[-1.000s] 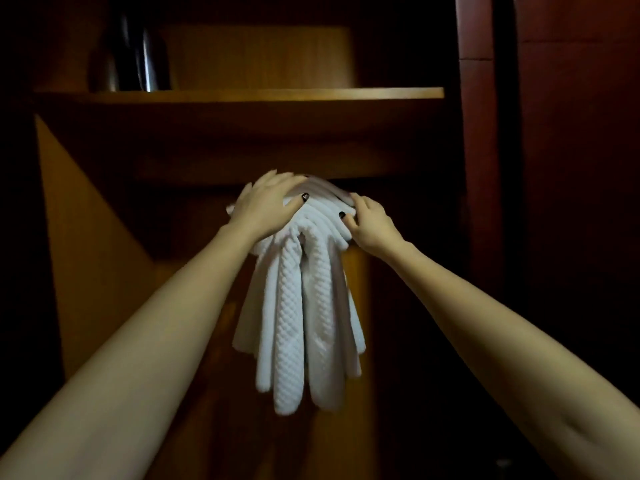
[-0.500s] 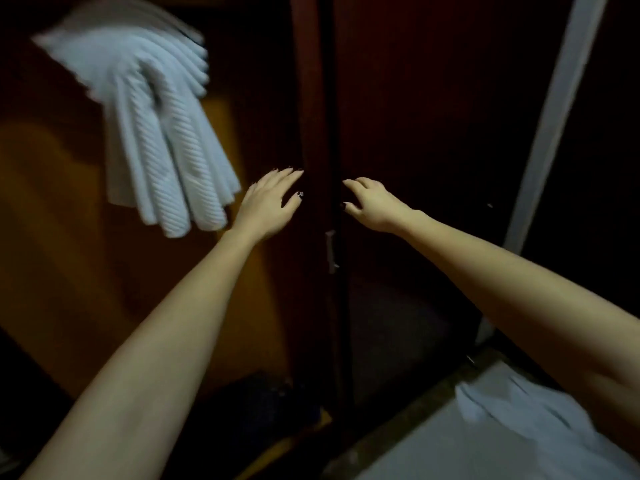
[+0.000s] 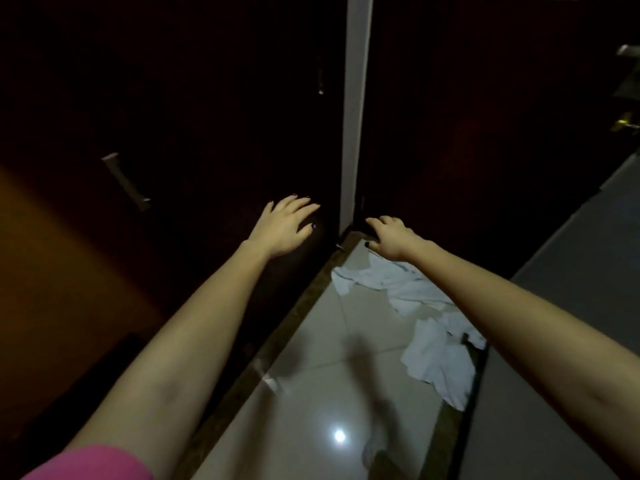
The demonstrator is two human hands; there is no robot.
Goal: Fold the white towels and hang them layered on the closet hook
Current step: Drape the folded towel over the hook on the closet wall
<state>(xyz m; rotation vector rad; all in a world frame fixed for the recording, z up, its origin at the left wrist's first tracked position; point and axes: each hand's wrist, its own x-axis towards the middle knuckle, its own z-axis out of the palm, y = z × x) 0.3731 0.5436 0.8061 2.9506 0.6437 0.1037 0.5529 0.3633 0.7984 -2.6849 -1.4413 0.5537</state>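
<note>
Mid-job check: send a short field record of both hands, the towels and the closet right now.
crumpled white cloth towels: unfolded, on glossy pale tiled floor
left hand: open, empty, in front of dark wooden closet door
right hand: empty, fingers loosely curved, over the towels' far end
silver metal bar handle: on door, untouched
hook: not in view

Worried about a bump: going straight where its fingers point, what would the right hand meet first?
The right hand would likely meet the foot of the white frame strip first; depth is unclear.

1 head-worn view, forward and down, close to dim, possibly wooden doors [image 3: 207, 98] and tiled floor [image 3: 311, 393].
</note>
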